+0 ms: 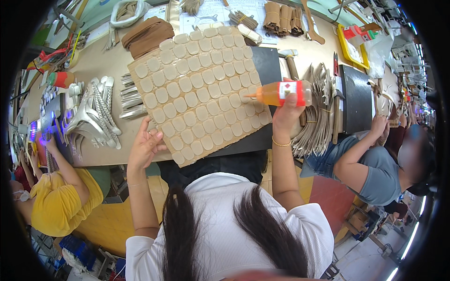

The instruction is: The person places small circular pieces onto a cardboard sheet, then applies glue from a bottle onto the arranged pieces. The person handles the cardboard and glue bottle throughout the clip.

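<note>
My right hand (288, 118) is wrapped round a squeeze bottle (270, 93) of amber liquid. The bottle lies nearly level over the right side of a brown cardboard sheet (230, 141), its thin nozzle pointing left. Rows of rounded beige pieces (203, 95) cover the sheet, and many of them look glossy. My left hand (149, 144) is beside the sheet's lower left edge, fingers apart and holding nothing. Whether its fingertips touch the edge I cannot tell. The sheet sits tilted, partly over a black board (269, 65).
Silvery strap bundles (132, 96) and braided straps (101, 110) lie left. Brown folded material (149, 35) is behind the sheet. To the right are a hammer (291, 63), a bundle of strips (318, 110) and a yellow tray (354, 47). Co-workers sit on both sides.
</note>
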Action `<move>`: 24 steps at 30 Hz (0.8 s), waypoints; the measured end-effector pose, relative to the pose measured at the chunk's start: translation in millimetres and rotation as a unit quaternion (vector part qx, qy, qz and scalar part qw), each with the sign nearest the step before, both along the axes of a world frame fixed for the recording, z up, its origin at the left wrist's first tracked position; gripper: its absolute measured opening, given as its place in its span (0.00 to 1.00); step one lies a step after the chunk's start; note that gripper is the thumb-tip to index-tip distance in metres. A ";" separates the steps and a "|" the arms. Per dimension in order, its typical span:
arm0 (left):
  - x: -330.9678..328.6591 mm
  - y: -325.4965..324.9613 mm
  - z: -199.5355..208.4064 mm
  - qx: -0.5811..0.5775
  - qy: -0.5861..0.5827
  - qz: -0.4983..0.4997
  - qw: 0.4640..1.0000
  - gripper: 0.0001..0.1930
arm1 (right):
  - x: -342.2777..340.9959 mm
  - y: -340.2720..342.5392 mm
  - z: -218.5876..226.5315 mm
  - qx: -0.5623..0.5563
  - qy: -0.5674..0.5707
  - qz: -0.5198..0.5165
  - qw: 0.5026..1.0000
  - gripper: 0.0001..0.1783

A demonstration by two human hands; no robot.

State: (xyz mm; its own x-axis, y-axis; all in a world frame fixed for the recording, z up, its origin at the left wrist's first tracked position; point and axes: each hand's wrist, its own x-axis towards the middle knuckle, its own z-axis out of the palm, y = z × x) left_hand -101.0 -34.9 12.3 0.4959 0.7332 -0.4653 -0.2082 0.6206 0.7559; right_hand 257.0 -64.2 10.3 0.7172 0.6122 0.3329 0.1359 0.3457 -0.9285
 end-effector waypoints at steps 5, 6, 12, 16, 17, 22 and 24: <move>1.1 -1.9 1.9 -0.001 0.008 0.007 1.000 0.29 | -11.6 1.0 -1.0 -0.029 -0.027 0.052 0.998 0.35; 1.3 -2.2 2.4 -0.002 0.009 0.008 1.000 0.29 | -12.9 1.4 -0.7 -0.025 -0.021 0.052 0.998 0.35; 2.0 -0.7 3.3 -0.001 0.007 0.004 1.000 0.30 | -16.3 2.8 1.9 -0.018 -0.010 0.064 0.998 0.34; 1.2 -0.5 3.5 0.008 0.003 0.000 1.000 0.30 | -19.6 4.3 0.9 -0.031 -0.032 0.083 0.996 0.35; 1.2 -0.6 3.6 0.007 0.004 0.001 1.000 0.30 | -19.9 4.5 1.0 -0.038 -0.037 0.087 0.995 0.35; 0.7 -0.2 4.4 0.007 0.000 -0.002 1.000 0.30 | -11.7 6.1 4.8 -0.020 -0.103 0.017 0.994 0.36; 1.0 -0.6 4.0 0.004 0.006 0.004 1.000 0.30 | -5.6 5.9 6.9 -0.005 -0.098 -0.009 0.995 0.37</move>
State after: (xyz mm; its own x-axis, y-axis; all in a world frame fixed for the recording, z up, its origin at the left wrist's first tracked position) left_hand -100.0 -35.6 16.3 0.4840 0.7409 -0.4656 -0.2050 0.6133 0.7628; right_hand 251.4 -58.4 17.2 0.6500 0.6038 0.4614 0.3203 0.3329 -0.8869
